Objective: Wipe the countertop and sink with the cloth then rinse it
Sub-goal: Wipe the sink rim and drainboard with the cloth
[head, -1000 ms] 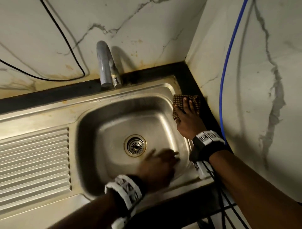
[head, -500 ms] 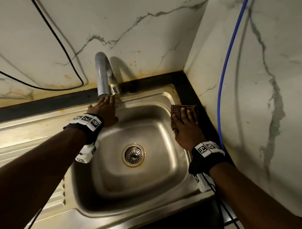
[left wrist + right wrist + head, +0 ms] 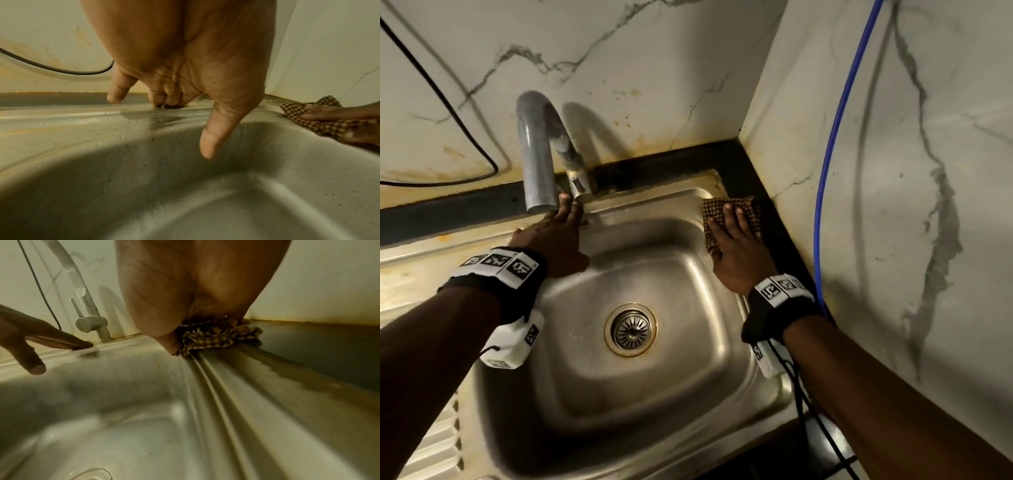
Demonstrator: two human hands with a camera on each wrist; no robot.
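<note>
My right hand (image 3: 739,255) is flat on the checked cloth (image 3: 751,214), fingers straight and spread, pressing it onto the far right corner of the sink (image 3: 647,387) rim, right where the steel meets the dark countertop (image 3: 750,164). Right wrist view shows the cloth (image 3: 218,337) bunched under my fingers, sitting across the rim ridges, one edge lapping onto the countertop (image 3: 320,350).

My left hand (image 3: 554,240) holds nothing. Fingers extended, tips down on the far rim just in front of the tap (image 3: 541,154) base. Left wrist view: fingertips (image 3: 115,97) touch the wet rim, thumb hangs free over the basin. Right wrist view confirms it: the left hand (image 3: 30,340) has its fingers laid on the rim, near the tap (image 3: 90,321) but not touching it that I can see.

Drain (image 3: 631,329) sits mid-basin, well apart from both hands. Basin has droplets on it. I can't see water running from the spout.

Black cable (image 3: 448,113) loops down the far wall on the left; blue cable (image 3: 835,137) runs down the right wall. Ribbed drainboard (image 3: 431,442) at near left.
</note>
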